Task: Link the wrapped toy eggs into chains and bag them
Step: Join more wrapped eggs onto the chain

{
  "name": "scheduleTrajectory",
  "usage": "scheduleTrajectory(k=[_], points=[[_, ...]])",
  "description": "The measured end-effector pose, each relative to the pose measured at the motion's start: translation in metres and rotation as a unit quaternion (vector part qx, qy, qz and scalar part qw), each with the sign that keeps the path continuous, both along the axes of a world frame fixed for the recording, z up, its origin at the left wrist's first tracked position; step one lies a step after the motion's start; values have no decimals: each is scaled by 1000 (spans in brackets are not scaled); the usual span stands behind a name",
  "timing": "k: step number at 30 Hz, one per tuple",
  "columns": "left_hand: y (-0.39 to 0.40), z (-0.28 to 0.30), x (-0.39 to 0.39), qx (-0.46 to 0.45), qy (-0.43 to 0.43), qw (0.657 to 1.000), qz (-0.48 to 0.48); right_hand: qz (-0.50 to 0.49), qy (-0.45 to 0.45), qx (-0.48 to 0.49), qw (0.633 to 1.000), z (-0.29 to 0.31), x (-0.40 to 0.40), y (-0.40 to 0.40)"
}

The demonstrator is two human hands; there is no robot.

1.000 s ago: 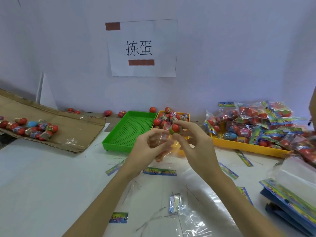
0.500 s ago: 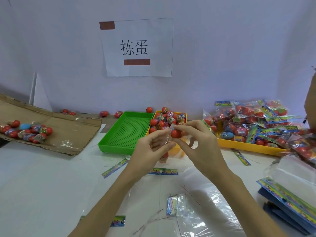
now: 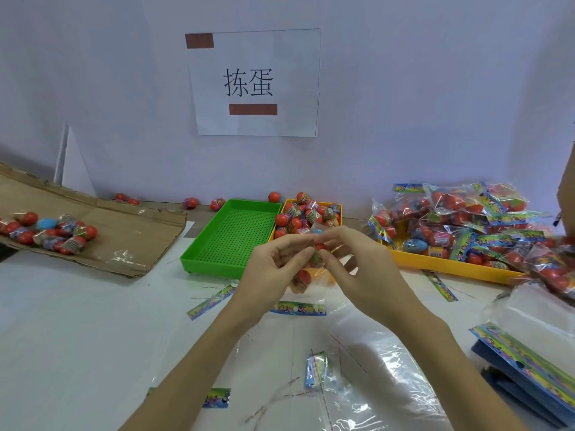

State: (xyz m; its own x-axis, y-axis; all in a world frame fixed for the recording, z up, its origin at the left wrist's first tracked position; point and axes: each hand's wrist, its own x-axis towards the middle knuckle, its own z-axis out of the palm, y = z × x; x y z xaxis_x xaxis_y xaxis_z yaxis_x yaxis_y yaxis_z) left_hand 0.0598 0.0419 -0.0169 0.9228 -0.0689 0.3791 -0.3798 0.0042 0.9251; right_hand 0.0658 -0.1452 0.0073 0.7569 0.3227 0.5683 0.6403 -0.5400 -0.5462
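White tabletop [image 3: 77, 337] in front of a pale wall, one paper sign [image 3: 255, 82] taped up with two printed characters. Two trays at the back centre: green mesh tray [image 3: 231, 234], just beside it small yellow tray [image 3: 337, 206] heaped with wrapped toy eggs [image 3: 306, 213], too many to count. One wider yellow tray [image 3: 448, 265] to the right, piled with filled bags [image 3: 473, 219]. Flattened cardboard [image 3: 124, 237] on the left carrying one cluster of eggs [image 3: 49, 231], mostly red, one blue. Five loose eggs along the wall edge. Both hands raised mid-table, fingertips meeting: left hand [image 3: 270, 275] and right hand [image 3: 364, 269] both pinching the clear wrapping of an egg chain [image 3: 303, 276], one red egg dangling below the fingers, another half hidden between them. Printed header strips scattered on the table, about five. Clear empty bags [image 3: 373, 368] lying flat near the front. Stack of bag headers [image 3: 522, 362] at the right edge.
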Motion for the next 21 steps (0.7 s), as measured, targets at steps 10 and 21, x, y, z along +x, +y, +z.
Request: scheduleTrajectory(k=[10, 21], points=[[-6, 3, -5, 18, -13, 1000, 16, 26, 7, -92, 995, -3, 3, -2], [-3, 1, -2, 109, 17, 993, -38, -39, 1, -22, 999, -2, 3, -3]])
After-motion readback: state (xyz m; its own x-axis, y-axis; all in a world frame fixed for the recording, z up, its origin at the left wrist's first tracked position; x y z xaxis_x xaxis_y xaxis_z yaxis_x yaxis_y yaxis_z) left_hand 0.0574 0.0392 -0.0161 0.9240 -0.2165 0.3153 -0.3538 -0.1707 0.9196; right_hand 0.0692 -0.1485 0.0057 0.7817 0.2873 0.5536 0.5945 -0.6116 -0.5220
